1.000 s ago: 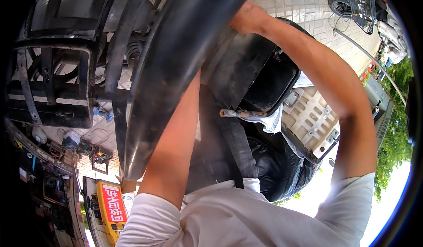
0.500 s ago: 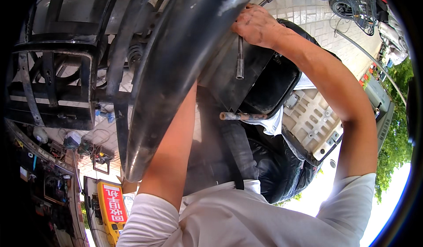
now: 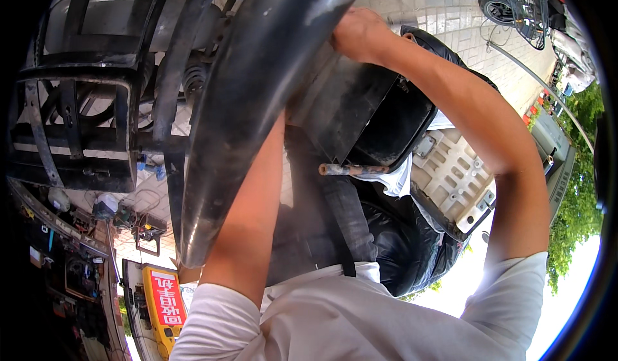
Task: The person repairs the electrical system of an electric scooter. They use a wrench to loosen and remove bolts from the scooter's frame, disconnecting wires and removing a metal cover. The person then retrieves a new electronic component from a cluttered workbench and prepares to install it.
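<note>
A long black curved, scuffed metal part (image 3: pixel 257 71) runs diagonally across the upper middle. My right hand (image 3: pixel 357 36) is at its upper right edge, knuckles bent and fingertips hidden; what it grips cannot be made out. My left forearm rises behind the black part, with the hand hidden by it. Below my right hand are a dark flat plate (image 3: pixel 335 107), an open black box (image 3: pixel 393 120) and a short rusty tube (image 3: pixel 354 168). An off-white moulded panel (image 3: pixel 450 168) with a white cloth beside it lies under my right arm.
A black metal rack frame (image 3: pixel 132 103) fills the left. Beyond lie tools and oddments (image 3: pixel 148 226), a yellow box with a red sign (image 3: pixel 164 300), parked two-wheelers (image 3: pixel 502 10) on paving and leafy trees (image 3: pixel 573 206) at the right.
The socket wrench that showed in my right hand half a second ago is out of sight. My right hand has shifted slightly up and left, further behind the black curved part.
</note>
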{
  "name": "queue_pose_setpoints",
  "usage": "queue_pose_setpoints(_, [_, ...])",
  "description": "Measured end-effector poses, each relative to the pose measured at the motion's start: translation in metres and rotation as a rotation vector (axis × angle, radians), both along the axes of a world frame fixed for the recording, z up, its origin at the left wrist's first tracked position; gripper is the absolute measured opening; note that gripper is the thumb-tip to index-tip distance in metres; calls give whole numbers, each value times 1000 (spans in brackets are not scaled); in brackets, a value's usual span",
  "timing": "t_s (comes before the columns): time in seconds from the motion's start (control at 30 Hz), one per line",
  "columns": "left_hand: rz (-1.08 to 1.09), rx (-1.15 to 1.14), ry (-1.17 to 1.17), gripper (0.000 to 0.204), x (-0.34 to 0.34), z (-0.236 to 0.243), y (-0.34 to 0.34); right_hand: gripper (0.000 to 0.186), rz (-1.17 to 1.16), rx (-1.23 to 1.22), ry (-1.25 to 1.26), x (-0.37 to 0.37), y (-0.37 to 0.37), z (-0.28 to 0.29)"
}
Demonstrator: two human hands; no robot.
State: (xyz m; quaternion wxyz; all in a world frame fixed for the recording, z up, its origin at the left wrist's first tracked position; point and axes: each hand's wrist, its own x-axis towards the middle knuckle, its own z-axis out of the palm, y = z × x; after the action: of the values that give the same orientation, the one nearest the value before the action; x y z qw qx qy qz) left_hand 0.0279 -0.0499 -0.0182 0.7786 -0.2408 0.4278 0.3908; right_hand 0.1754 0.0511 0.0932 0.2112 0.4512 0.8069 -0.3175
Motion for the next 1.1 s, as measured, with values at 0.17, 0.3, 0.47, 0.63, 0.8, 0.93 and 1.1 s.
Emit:
queue_pose_setpoints(0.17, [219, 0, -101, 32, 17, -13, -12, 21, -167, -107, 87, 17, 10, -22])
queue_pose_setpoints(0.3, [127, -24, -172, 30, 1, -19, -11, 22, 30, -56, 15, 3, 8, 21])
queue_pose_setpoints(0.47, [191, -52, -137, 27, 1, -16, -6, 24, 350, 8, -70, 0, 11, 45])
queue_pose_setpoints(0.63, [156, -11, -109, 27, -5, -22, -9, 22, 418, 137, 94, 12, 7, 19])
queue_pose_setpoints(0.8, [158, 12, -128, 28, 0, -17, -7, 21, 451, 218, 158, 20, 6, 11])
queue_pose_setpoints(0.93, [157, 34, -127, 29, -1, -18, -8, 17, 462, 212, 139, 17, 7, 15])
queue_pose_setpoints(1.1, [129, 35, -114, 28, -1, -13, -4, 11, 578, 424, 279, 8, 4, 27])
